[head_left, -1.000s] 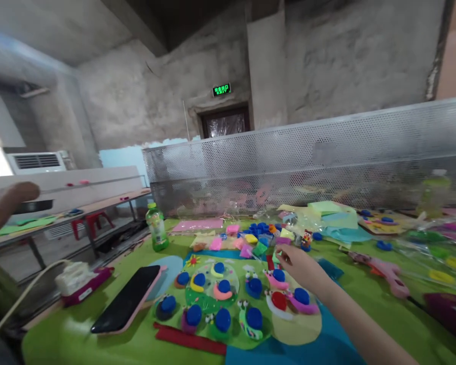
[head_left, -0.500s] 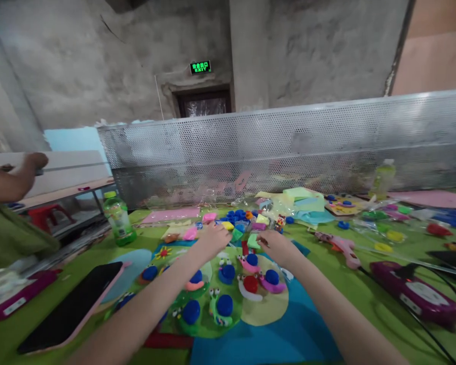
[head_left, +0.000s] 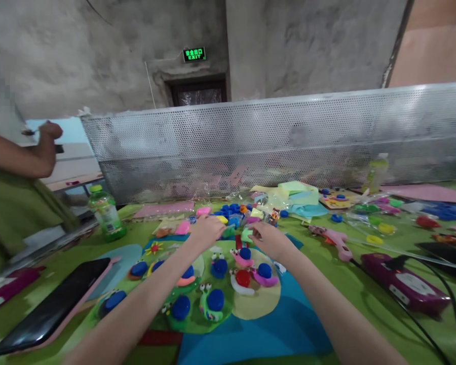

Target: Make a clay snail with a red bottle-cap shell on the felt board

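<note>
My right hand (head_left: 271, 239) pinches a light green lump of modelling clay (head_left: 245, 235) above the back of the craft board. My left hand (head_left: 208, 230) is beside the yellow and green clay pieces, fingers curled down; whatever is in them is hidden. Below both hands, several snail figures with bottle-cap shells stand on green and beige paper: a blue-capped green snail (head_left: 213, 302), a red-capped white snail (head_left: 243, 280) and a blue-capped purple snail (head_left: 265, 274) among them. Blue paper (head_left: 251, 342) lies under them. A small sun figure (head_left: 154, 248) is at the back left.
A black phone (head_left: 57, 299) and a green bottle (head_left: 107, 213) are on the left. To the right lie a pink glue gun (head_left: 338, 242) and a purple power strip (head_left: 405, 281) with cables. Loose blue caps (head_left: 233, 209) and a bear figurine (head_left: 274, 217) sit behind. Another person's arm (head_left: 26, 154) shows at left.
The camera view has shifted, so the table things appear slightly farther left. Both hands stay at the back of the board, the right still on the light green clay. The other person's arm has risen.
</note>
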`<state>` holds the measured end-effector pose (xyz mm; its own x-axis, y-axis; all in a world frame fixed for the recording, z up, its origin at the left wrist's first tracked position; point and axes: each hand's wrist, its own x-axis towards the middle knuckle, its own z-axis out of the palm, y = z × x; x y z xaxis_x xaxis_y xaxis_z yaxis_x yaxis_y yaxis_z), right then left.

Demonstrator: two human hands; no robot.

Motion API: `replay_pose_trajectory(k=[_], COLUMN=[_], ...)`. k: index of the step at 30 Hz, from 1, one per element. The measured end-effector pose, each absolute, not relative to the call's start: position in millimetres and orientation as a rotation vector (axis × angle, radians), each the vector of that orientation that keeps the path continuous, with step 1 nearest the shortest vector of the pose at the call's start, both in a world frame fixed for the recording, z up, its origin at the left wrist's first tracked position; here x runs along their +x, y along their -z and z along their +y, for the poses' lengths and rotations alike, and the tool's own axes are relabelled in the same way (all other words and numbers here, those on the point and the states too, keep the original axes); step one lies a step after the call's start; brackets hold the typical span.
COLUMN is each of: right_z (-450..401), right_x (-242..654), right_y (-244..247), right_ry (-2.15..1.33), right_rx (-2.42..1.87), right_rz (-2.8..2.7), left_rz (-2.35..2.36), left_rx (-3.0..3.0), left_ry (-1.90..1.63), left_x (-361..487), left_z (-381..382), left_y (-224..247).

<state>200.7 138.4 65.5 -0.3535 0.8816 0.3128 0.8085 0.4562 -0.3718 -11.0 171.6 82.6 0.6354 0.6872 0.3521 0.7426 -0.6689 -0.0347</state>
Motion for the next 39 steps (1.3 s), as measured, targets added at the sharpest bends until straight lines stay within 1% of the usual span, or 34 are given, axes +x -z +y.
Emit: replay_pose_trajectory(k=[3, 6, 9, 12, 16, 24, 27, 31, 33, 35, 37, 39], right_z=[133, 125, 117, 111, 108, 98, 90, 77, 71, 66, 64, 64], right_x=[194, 185, 181, 184, 189, 183, 180, 177, 175, 170, 164, 157], right_y=[-63, -61, -63, -69, -75, -76, -74, -76, -80, -82, -80, -74], right_ry=[-0.186, -0.164, -0.156, -0.108, -0.028, -0.079, 0.010, 0.181, 0.066, -0.169, -0.369, -0.444], right_rx=[-1.294, -1.130, -0.985, -0.894, -0.794, -0.750, -0.739, -0.715, -0.654, -0.566, -0.532, -0.567], right_rz=[-2.235, -2.248, -2.236, -2.212, -2.311, -2.518, -2.365, -2.235, -2.278, -2.333, -2.383, -2.397], left_rz=[-1.427, -1.564, -1.636, -1.681, -1.667, -1.463, -1.308, -1.262, -1.300, -1.312, -1.237, -1.124], left_rx=[-2.710, -2.765, -2.812, -2.845, -2.882, -3.022, -3.059, -2.841, -2.731, -2.699, -2.713, -2.713], left_ry=[0.715, 0.971, 1.167, 1.298, 1.349, 1.160, 1.300, 1.612, 1.698, 1.700, 1.671, 1.636], left_x=[-12, -11, -10, -10, -9, -4, -7, -12, -13, -12, -11, -10], left_z=[146, 117, 93, 77, 62, 39, 33, 27, 26, 27, 29, 30], left_y=[-101, -114, -116, -108, -91, -78, -79, -81, -81, -79, -75, -71])
